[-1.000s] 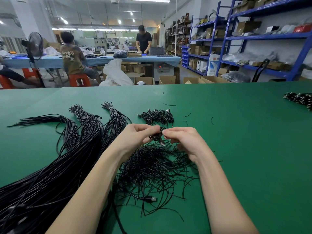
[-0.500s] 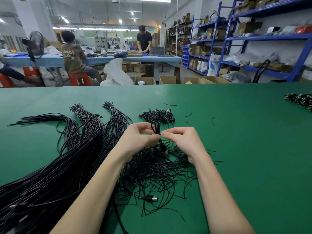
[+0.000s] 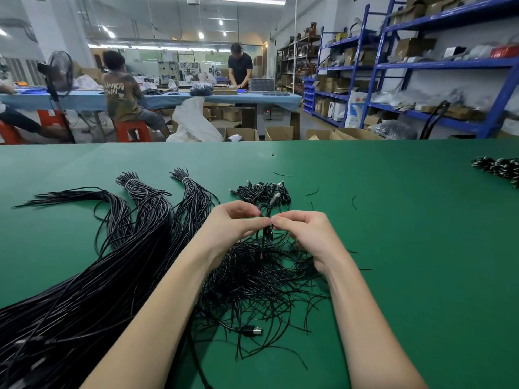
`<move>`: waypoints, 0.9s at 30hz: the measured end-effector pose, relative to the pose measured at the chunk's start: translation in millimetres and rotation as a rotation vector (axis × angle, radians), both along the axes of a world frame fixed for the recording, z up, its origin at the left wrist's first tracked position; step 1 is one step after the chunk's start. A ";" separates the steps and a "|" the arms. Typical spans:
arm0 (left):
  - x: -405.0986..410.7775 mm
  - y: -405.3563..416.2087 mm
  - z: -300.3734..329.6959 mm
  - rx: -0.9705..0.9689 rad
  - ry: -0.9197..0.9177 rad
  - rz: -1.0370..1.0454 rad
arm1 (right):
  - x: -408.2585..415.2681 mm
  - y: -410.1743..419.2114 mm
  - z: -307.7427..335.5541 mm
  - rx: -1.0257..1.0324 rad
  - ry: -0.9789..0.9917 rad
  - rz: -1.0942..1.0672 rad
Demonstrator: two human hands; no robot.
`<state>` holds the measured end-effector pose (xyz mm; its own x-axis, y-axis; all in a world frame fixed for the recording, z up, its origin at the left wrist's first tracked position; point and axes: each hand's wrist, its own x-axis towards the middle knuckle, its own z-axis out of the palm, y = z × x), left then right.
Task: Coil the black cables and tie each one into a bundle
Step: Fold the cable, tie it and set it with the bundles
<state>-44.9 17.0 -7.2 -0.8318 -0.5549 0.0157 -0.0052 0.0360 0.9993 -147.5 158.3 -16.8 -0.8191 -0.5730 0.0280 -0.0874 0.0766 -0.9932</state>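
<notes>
The left hand [image 3: 236, 223] and right hand [image 3: 304, 228] meet above the green surface [image 3: 407, 248]. Both pinch one small coiled cable [image 3: 267, 220] at its middle. It looks thin, light and bendy, and would likely spring open if let go, so the waist is the best place to hold it. Tied bundles [image 3: 264, 192] lie just behind. Long cables [image 3: 84, 290] lie to the left. A shirt [image 3: 119, 92] far back reads "UNKN OWN".

Both hands [image 3: 269, 228] pinching coiled cable [image 3: 267, 217]
</notes>
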 end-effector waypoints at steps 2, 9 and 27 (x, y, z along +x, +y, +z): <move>-0.4 -2.2 1.3 0.124 -0.008 0.007 | -0.7 0.8 0.9 0.015 -0.059 0.005; 0.7 2.0 3.3 -0.017 0.059 -0.132 | -2.8 -1.6 -5.8 -0.179 -0.663 0.210; 10.3 -7.8 9.4 0.240 0.042 -0.209 | 0.5 13.0 0.0 0.033 0.535 0.007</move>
<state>-34.6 9.2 2.2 -0.9296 -0.3641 -0.0579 0.0193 -0.2050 0.9786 -147.0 171.3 -16.8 -0.6914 -0.5860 0.4226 -0.5815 0.1044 -0.8068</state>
